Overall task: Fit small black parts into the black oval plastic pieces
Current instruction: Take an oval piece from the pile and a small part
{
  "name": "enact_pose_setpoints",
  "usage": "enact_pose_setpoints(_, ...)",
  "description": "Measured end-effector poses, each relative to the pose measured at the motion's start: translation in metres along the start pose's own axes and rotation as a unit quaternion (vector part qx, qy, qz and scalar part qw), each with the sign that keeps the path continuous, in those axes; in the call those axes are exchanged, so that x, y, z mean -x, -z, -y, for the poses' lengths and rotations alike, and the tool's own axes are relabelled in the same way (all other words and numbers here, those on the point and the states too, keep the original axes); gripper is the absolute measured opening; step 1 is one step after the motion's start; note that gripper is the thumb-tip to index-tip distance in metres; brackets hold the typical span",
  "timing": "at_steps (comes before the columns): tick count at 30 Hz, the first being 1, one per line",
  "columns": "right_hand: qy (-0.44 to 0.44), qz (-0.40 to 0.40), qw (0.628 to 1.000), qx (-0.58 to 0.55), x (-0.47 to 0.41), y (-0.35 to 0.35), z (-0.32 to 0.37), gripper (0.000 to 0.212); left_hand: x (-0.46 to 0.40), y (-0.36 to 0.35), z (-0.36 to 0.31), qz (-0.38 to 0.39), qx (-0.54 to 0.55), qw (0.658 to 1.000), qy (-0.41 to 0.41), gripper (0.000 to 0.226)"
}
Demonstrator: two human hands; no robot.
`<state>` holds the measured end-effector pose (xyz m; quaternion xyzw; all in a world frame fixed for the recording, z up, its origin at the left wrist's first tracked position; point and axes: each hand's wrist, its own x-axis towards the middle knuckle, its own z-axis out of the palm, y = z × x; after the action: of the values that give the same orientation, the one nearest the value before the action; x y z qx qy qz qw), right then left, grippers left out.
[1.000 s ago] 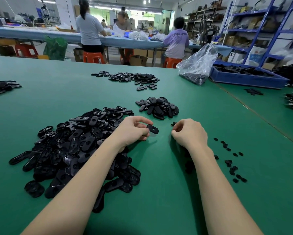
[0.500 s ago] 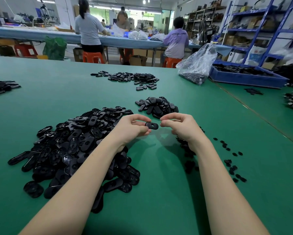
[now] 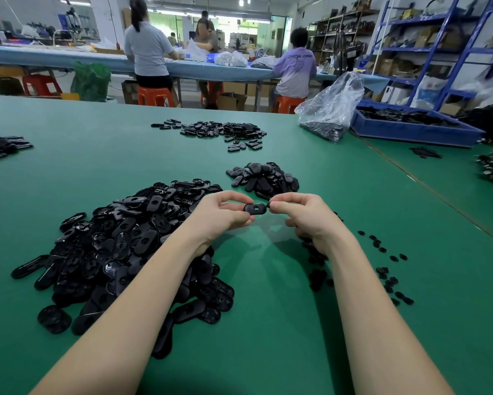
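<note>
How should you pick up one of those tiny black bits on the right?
Probably pinch a small black part by its edges, thumb and fingertip coming straight down from above. It lies flat on the green table, apart from its neighbours, so there is room either side.

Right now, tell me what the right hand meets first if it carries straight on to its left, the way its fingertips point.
Most likely the black oval piece pinched by the left hand. The right hand pinches a small black part at that piece's right end, seemingly almost touching, though depth is unclear.
</note>
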<state>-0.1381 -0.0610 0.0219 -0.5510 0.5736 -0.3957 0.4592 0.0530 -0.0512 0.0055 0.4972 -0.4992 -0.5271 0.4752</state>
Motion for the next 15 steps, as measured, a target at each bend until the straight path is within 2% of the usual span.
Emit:
enact_pose_setpoints(7, 0.038, -0.008, 0.998, 0.055, -0.003, -0.007, 0.002, 0.005, 0.0, 0.0, 0.0, 0.015, 0.004, 1.0, -0.012, 0.026)
enact_pose_setpoints(15, 0.035, -0.014, 0.998, 0.051, -0.005, -0.012, -0.001, 0.005, 0.001, 0.0, -0.001, 0.02, -0.001, 1.0, -0.018, 0.027)
